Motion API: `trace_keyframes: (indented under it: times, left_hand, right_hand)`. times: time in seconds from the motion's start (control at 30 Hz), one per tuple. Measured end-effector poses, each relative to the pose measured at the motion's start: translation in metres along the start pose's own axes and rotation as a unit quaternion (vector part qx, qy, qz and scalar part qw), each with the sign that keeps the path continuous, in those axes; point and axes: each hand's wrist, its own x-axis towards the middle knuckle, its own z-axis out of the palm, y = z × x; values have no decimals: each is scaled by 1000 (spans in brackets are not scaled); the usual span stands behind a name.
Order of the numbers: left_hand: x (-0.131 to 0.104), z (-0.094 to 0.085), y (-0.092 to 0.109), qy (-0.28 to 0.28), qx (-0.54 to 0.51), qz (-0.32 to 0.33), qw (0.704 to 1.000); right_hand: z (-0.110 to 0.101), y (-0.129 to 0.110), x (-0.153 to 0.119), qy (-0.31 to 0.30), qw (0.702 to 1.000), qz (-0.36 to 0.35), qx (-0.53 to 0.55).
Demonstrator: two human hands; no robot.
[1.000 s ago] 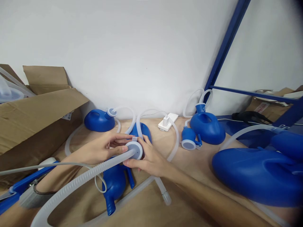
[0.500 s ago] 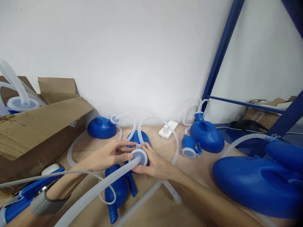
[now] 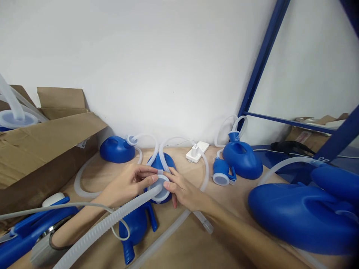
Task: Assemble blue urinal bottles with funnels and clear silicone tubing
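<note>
Translucent lid [image 3: 164, 195], apparently above a blue bottle [image 3: 171, 163], is clamped at its rim by left hand [image 3: 133, 183] and right hand [image 3: 186, 191]; bare desk [image 3: 232, 198] lies rightward. The right thumb [image 3: 169, 185] has shifted onto its face.

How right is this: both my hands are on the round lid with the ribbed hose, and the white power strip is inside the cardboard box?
The power strip isn't inside the cardboard box; the head view shows it on the tabletop. The left hand and right hand are indeed on the round lid with the ribbed hose.
</note>
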Motion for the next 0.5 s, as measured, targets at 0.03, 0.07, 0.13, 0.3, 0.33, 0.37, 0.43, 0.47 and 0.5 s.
trace_keyframes:
  times: [0.03,0.07,0.13,0.3,0.33,0.37,0.43,0.47,0.5]
  left_hand:
    - [0,2,1,6,5,-3,1000]
    - [-1,4,2,10,11,-4,1000]
    - [-1,5,5,4,18,1,1000]
    - [-1,4,5,-5,5,2,1000]
    - [-1,3,4,-1,2,-4,1000]
    - [-1,3,3,1,-1,-10,1000]
    - [-2,1,2,2,-3,-18,1000]
    - [-2,0,2,-2,-3,-18,1000]
    - [-2,-1,2,-9,-6,-16,1000]
  right_hand:
    - [1,1,0,8,1000,-8,-1]
    - [1,1,0,16,1000,-14,0]
    - [3,2,1,25,999,-20,3]
    - [5,3,0,28,1000,-5,6]
    - [5,4,0,25,1000,-3,8]
    - [4,4,0,21,1000,-1,9]
    - [2,6,1,17,1000,4,15]
    - [0,6,1,14,1000,9,20]
    - [-2,6,2,10,999,17,28]
